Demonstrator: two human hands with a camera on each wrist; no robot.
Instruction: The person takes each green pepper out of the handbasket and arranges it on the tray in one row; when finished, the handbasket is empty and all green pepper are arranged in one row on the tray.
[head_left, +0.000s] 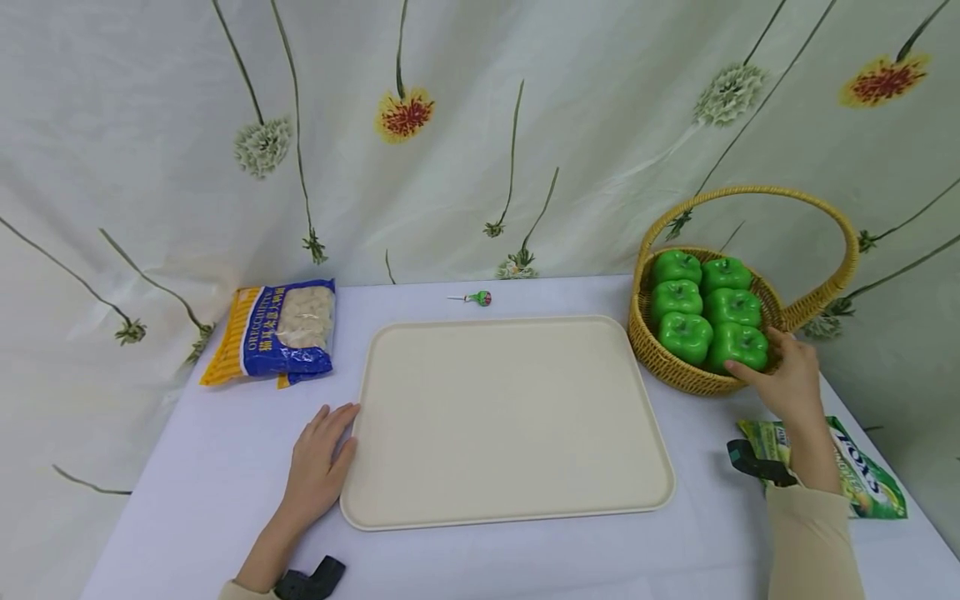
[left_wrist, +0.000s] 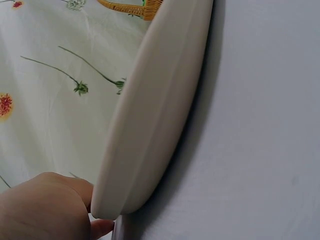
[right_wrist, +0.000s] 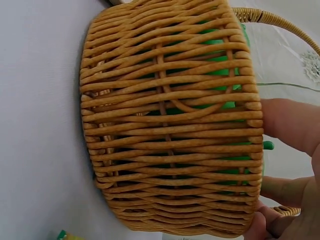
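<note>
Past your fingers (head_left: 343, 414) hangs a pale cloth (head_left: 600, 125) with red and yellow flowers (head_left: 405, 115) and green stems (head_left: 297, 125), and below your fingers is a white table (head_left: 195, 467)

The blue-and-yellow bag (head_left: 273, 333) at the left of the worktop (head_left: 187, 467) bears "ORECCHIETTE" in capitals on its blue panel, running upward at a slant; beside it runs a parallel line of larger Chinese characters, seemingly beginning 猫耳朵, the rest too small to read surely. On the green packet (head_left: 866, 471) at the right, partly covered by the right forearm (head_left: 813, 458), large white lettering appears to read "FOX'S".
</note>
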